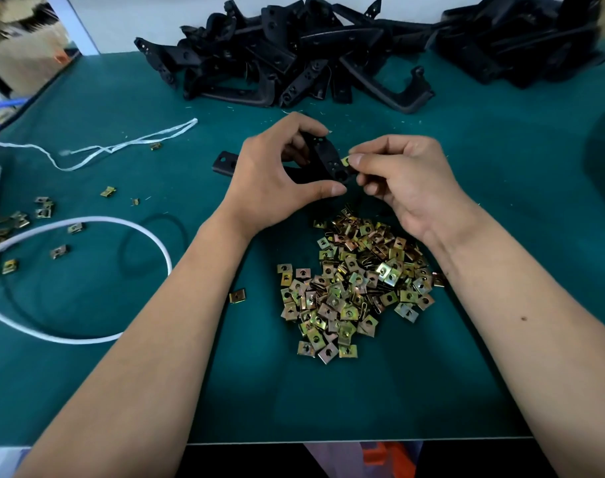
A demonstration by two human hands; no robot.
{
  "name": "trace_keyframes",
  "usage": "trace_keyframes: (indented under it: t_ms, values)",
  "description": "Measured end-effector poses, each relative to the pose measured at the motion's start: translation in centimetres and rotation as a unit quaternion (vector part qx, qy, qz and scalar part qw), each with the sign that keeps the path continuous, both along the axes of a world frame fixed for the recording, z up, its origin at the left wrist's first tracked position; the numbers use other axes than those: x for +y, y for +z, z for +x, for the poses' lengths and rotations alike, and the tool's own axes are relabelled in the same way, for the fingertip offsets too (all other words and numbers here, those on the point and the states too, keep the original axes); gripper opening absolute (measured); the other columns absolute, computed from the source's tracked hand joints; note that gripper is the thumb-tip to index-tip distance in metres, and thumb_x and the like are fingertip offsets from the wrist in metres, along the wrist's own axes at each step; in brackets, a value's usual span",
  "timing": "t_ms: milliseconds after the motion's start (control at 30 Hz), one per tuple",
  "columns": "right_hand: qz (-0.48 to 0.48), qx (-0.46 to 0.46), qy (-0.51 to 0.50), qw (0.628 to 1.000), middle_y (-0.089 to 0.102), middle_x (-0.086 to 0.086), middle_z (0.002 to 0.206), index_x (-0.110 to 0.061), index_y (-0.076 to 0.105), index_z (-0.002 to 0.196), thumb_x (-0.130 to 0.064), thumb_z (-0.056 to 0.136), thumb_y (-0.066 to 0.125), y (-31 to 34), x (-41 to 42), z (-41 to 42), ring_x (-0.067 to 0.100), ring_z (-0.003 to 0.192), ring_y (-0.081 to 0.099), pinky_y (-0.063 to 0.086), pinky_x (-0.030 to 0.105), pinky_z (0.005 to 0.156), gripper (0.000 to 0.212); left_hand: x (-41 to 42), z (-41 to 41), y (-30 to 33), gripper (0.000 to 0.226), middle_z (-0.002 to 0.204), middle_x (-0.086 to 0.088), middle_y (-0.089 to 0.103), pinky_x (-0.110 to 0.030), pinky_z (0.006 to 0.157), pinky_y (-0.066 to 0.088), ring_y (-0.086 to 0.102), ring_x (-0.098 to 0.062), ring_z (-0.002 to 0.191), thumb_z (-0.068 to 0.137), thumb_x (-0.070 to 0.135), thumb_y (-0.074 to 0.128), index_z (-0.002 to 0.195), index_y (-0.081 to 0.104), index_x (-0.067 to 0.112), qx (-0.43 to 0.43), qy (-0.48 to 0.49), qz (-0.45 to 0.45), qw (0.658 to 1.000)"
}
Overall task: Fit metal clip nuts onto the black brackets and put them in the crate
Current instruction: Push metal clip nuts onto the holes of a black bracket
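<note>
My left hand [277, 174] grips a black bracket [327, 160] above the green mat, thumb under it and fingers over its far side. One end of the bracket [225, 163] sticks out to the left of that hand. My right hand [401, 181] pinches a yellowish metal clip nut [346, 161] against the bracket's right edge. A heap of loose clip nuts [353, 284] lies just below both hands. A big pile of black brackets [294, 56] fills the back of the table. No crate is in view.
The green mat [121, 374] covers the table. A white cable loop [87, 277], a white string [114, 146] and several stray clip nuts [42, 208] lie at the left. One lone nut [237, 296] sits near my left forearm. A dark object [604, 160] stands at the right edge.
</note>
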State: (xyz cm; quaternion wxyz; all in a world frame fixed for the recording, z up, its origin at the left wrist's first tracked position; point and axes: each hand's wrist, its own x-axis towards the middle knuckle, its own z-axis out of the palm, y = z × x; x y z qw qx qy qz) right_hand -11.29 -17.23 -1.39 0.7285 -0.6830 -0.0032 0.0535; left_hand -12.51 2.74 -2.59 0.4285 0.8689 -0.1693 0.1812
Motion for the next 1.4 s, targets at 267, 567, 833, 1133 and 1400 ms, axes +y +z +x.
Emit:
trace_keyframes:
  t_ms: [267, 567, 833, 1133, 1400]
  values:
    - [0.053, 0.047, 0.004, 0.997, 0.07, 0.007, 0.074, -0.004, 0.075, 0.085, 0.003, 0.086, 0.074, 0.4, -0.02, -0.09, 0.008, 0.057, 0.059, 0.043, 0.018, 0.048, 0.008, -0.16, 0.04, -0.04, 0.067, 0.095, -0.002, 0.072, -0.042, 0.092, 0.056, 0.071, -0.019, 0.091, 0.067, 0.043, 0.095, 0.12, 0.066, 0.016, -0.004, -0.012, -0.01, 1.0]
    - [0.08, 0.068, 0.017, 0.994, 0.07, 0.007, 0.075, -0.002, 0.074, 0.089, 0.004, 0.088, 0.072, 0.56, -0.14, -0.1, 0.008, 0.057, 0.057, 0.041, 0.016, 0.047, 0.006, -0.1, 0.08, -0.1, 0.067, 0.095, -0.002, 0.072, -0.043, 0.092, 0.056, 0.071, -0.02, 0.092, 0.067, 0.041, 0.095, 0.12, 0.066, 0.015, -0.001, -0.01, -0.021, 1.0]
    - [0.064, 0.056, -0.005, 0.996, 0.07, 0.007, 0.076, -0.005, 0.075, 0.083, 0.005, 0.086, 0.073, 0.35, 0.11, -0.03, 0.008, 0.057, 0.058, 0.042, 0.017, 0.047, 0.011, -0.07, 0.16, -0.17, 0.066, 0.096, -0.002, 0.072, -0.043, 0.091, 0.055, 0.071, -0.019, 0.091, 0.067, 0.042, 0.095, 0.12, 0.066, 0.015, -0.002, -0.008, -0.019, 1.0]
    - [0.025, 0.033, -0.008, 0.999, 0.072, 0.008, 0.079, -0.008, 0.076, 0.081, 0.003, 0.084, 0.076, 0.0, 0.29, -0.03, 0.009, 0.056, 0.058, 0.043, 0.018, 0.048, 0.011, -0.06, 0.13, -0.19, 0.067, 0.094, -0.001, 0.072, -0.043, 0.091, 0.055, 0.071, -0.018, 0.091, 0.065, 0.046, 0.095, 0.119, 0.066, 0.019, 0.0, 0.0, -0.008, 1.0]
    - [-0.042, -0.016, -0.029, 0.999, 0.07, 0.008, 0.077, -0.009, 0.077, 0.082, -0.001, 0.082, 0.079, -0.13, 0.17, -0.09, 0.009, 0.058, 0.058, 0.042, 0.02, 0.049, 0.008, -0.48, -0.1, 0.09, 0.069, 0.09, 0.005, 0.069, -0.04, 0.085, 0.055, 0.067, -0.014, 0.087, 0.062, 0.055, 0.092, 0.117, 0.067, 0.023, -0.026, 0.023, 0.025, 0.999]
